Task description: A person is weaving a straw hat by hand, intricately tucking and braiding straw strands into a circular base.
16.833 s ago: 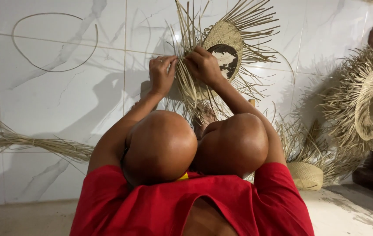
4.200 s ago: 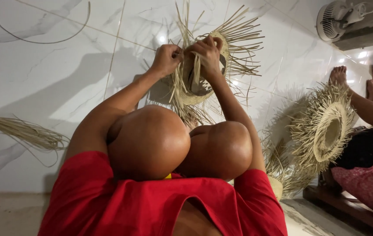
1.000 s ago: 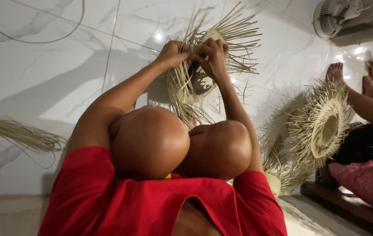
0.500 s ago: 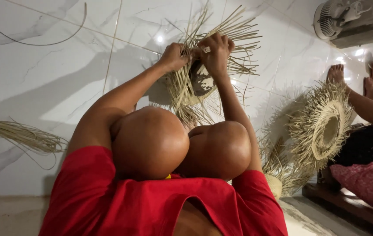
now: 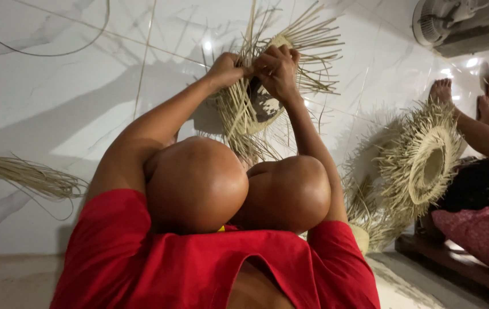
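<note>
View: head camera, looking down past our raised knees [image 5: 239,186] to the floor.
Left hand: our left hand [image 5: 225,70], at 12 o'clock of the frame, is clenched around a bunch of loose strands at the near edge of the woven straw piece [image 5: 256,100].
Right hand: our right hand [image 5: 277,67], just beside the left and nearly touching it, is closed on strands at the rim of the same piece, fingers curled over.
Work piece location: propped up on the tile floor [image 5: 55,97] beyond our knees, at 12 o'clock, held between both hands.
Step, our judgement: we are working strands in at the rim. To do it well, we would keep the left-hand bunch taut, feed one strand at a time, and press each crossing snug against the last row so the rim stays even.
Material: pale dry straw, flat and narrow; unwoven ends fan out stiffly at 1 to 2 o'clock.
Texture: centre tightly woven, fringe ragged.
Floor: glossy white marbled tiles, reflective.
Spare stock: straw bundle [image 5: 24,174] at 9 o'clock, well apart.
Neighbour: another person's feet [image 5: 442,91] at 2 o'clock, beside a second fringed ring [image 5: 422,163] at 3 o'clock.
Fan: fan [image 5: 436,20], 1 o'clock corner.
</note>
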